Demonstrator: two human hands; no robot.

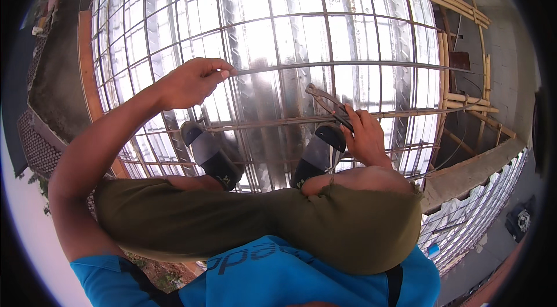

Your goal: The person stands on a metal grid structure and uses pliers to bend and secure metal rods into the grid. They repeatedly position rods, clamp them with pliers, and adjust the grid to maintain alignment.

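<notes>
My right hand [366,137] is closed round the dark handles of a pair of pincers [326,101]. The worn metal jaws of the pincers point up and left, over the decking between two rebars. With thumb and forefinger pinched, my left hand [194,82] holds the left end of a long thin rebar [348,64]. That bar runs right across the steel mesh; whether a thin wire is also between the fingertips is too small to tell. Nearer to me, another rebar [278,122] crosses just in front of my shoes.
Shiny corrugated metal decking [255,40] lies under the rebar grid. My dark shoes [212,153] stand on it. A wooden edge board [87,69] borders the left side. On the right, bamboo poles [484,63] frame an opening beside a concrete ledge [464,173].
</notes>
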